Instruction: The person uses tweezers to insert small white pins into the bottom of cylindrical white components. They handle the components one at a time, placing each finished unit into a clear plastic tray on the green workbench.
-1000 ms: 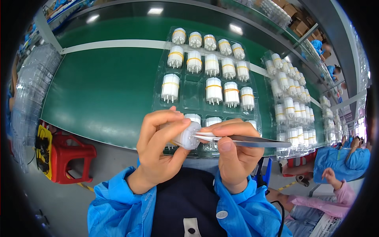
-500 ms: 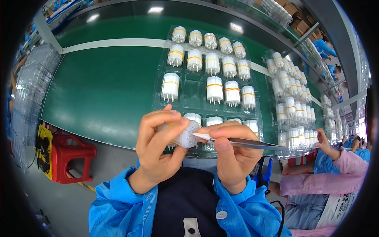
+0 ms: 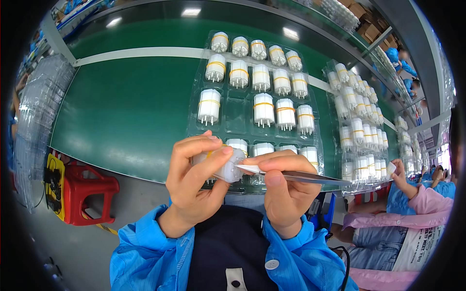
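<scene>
My left hand (image 3: 191,182) is closed around a white cylindrical plug-like unit (image 3: 231,167) with a yellow band, tipped so one end faces right. Its far side is hidden by my fingers. My right hand (image 3: 286,194) pinches a pair of metal tweezers (image 3: 313,178) with a white pointed tip. That tip meets the end face of the unit or lies right at it; I cannot tell which. Just beyond both hands lies a clear plastic tray (image 3: 236,118) with rows of similar white pronged units, each banded in yellow. One pocket in its third row holds no unit.
The green worktop (image 3: 126,106) carries more filled trays of white units (image 3: 359,131) on the right. Clear trays (image 3: 43,106) are stacked at the far left. A red stool (image 3: 92,194) stands below the left edge. At the right, a co-worker's hand (image 3: 399,173) holds something small and white.
The tweezers have shifted very slightly against the unit's end. My left hand stays nearly still. The co-worker's hand on the right now shows a small white piece.
</scene>
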### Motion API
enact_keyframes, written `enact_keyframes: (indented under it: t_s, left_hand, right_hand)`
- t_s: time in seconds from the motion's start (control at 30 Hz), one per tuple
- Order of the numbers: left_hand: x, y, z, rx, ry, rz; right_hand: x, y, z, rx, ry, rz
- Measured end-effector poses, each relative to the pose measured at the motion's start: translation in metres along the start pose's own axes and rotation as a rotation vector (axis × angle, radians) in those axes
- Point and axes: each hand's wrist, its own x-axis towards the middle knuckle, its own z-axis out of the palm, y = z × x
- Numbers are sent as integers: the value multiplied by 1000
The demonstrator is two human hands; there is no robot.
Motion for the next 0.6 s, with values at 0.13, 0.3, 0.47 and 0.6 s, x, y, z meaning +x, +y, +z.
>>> enact_keyframes:
  t_s: [0.13, 0.3, 0.47, 0.6]
  left_hand:
    - [-1, 0, 0, -42, -1, -29]
    - [0, 1, -2, -49, -38, -55]
    - [-1, 1, -4, -32, -77, -71]
    - [1, 1, -5, -17, -89, -49]
  right_hand:
    - [0, 4, -1, 59, -20, -38]
    - [2, 4, -1, 41, -28, -44]
    - [3, 2, -1, 29, -15, -13]
    - [2, 2, 0, 24, -3, -17]
